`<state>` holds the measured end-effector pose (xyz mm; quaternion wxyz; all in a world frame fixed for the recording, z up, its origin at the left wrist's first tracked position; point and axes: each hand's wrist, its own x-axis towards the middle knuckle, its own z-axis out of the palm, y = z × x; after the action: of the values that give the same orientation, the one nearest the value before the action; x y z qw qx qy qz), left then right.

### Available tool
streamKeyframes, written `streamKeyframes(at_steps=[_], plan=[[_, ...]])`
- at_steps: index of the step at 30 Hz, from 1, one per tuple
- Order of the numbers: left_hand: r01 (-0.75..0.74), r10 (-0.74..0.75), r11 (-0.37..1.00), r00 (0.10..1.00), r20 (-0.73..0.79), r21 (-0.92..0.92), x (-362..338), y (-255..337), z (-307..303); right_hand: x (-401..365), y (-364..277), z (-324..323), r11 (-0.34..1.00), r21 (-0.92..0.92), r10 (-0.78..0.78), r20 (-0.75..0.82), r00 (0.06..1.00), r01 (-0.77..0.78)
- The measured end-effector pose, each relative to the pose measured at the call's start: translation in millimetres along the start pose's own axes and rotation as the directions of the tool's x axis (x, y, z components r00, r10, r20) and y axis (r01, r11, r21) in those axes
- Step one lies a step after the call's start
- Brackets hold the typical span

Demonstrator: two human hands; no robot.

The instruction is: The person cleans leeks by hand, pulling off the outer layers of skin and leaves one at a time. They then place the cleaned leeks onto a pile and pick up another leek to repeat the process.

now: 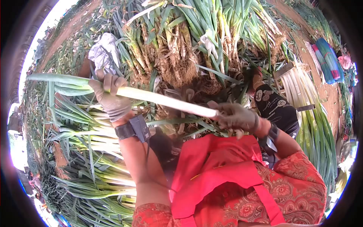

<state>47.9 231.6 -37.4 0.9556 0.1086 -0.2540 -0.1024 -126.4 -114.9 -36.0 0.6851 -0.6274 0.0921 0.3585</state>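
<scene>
A long green onion [166, 101] with a clean white stalk lies across the view, its green leaves pointing left. My gloved left hand [110, 94] is wrapped round it where the white turns to green. At the root end, the gloved fingers of my right hand [237, 116] close on the stalk's tip, slightly blurred. Beyond my hands stand unpeeled green onions [174, 56] with brown, dirty roots. To the left, beside my forearm, lies a pile of peeled green onions [98, 132] with pale stalks.
White-stalked onions [298, 85] lie stacked in a holder on the right. A black printed cloth [274, 108] covers my leg, and a red apron [215, 162] my lap. A white bag [104, 51] sits upper left; a blue-green bundle [328, 60] lies far right.
</scene>
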Motion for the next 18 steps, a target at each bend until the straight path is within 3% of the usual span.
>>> streamKeyframes(at_steps=[2,4,5,6,7,8,9,12,15,18], plan=[[-0.124,0.199,0.961,0.931,-0.305,0.249,-5,15,-2,-21,23,-18,0.984,-0.177,0.010,0.036,0.999,-0.003],[-0.144,0.444,0.850,0.715,-0.541,0.506,-11,26,8,-47,41,-29,0.975,-0.210,-0.080,-0.061,0.995,0.066],[-0.159,0.409,0.865,0.775,-0.483,0.477,-15,40,0,-54,44,-34,0.968,-0.227,-0.132,-0.108,0.985,0.105],[-0.165,0.413,0.855,0.789,-0.455,0.491,-18,45,1,-55,42,-39,0.812,-0.574,-0.244,-0.169,0.955,0.106],[-0.165,0.459,0.826,0.752,-0.473,0.539,-21,43,0,-54,40,-45,0.548,-0.835,-0.372,-0.188,0.909,0.051],[-0.159,0.500,0.796,0.717,-0.486,0.585,-24,39,-1,-51,37,-50,0.221,-0.974,-0.493,-0.162,0.855,-0.056],[-0.133,0.507,0.785,0.699,-0.504,0.605,-24,31,3,-42,31,-53,0.121,-0.988,-0.666,-0.012,0.746,0.092],[-0.080,0.542,0.753,0.638,-0.546,0.653,-28,5,12,-12,3,-29,0.225,-0.935,-0.773,0.000,0.635,0.274],[-0.081,0.594,0.716,0.593,-0.544,0.693,-24,-7,26,17,-28,8,0.045,-0.946,-0.846,0.135,0.516,0.321],[-0.126,0.597,0.731,0.596,-0.538,0.671,-27,-9,39,49,-32,25,0.191,-0.937,-0.815,0.014,0.579,0.292]])
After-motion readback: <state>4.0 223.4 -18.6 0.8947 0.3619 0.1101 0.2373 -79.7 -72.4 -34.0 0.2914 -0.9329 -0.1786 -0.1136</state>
